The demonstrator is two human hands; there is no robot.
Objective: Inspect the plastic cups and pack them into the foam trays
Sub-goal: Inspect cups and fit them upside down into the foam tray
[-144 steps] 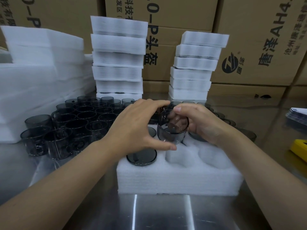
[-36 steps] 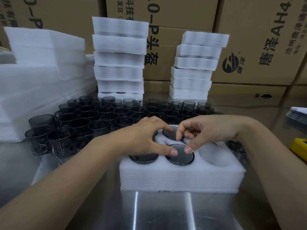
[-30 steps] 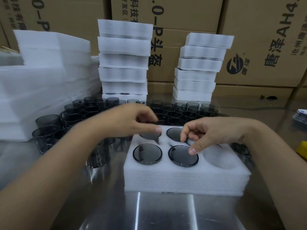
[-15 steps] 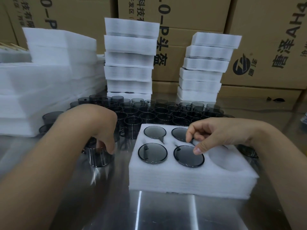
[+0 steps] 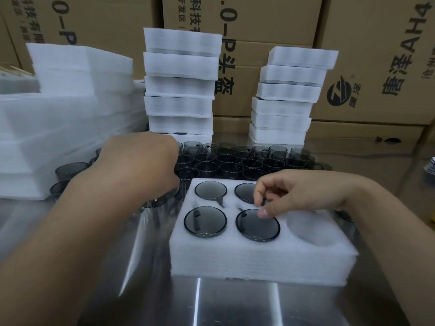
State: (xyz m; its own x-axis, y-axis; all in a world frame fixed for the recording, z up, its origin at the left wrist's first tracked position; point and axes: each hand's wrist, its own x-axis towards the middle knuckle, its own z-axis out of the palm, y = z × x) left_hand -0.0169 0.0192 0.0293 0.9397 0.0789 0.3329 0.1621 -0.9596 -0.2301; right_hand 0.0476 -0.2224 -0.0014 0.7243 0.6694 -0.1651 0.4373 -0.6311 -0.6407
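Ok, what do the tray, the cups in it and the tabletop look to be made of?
Tray: white layered foam, matte, its side ribbed with thin sheets. Cups: smoky grey see-through plastic, glossy, with highlights on the rims; glass can't be ruled out by look alone. Tabletop: probably brushed stainless steel, with streaky mirror-like reflections.

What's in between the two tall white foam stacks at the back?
In the head view, a brown cardboard box shows between the left foam stack and right foam stack, with dark cups below.

left hand (image 5: 138, 165) fingers hidden, blurred
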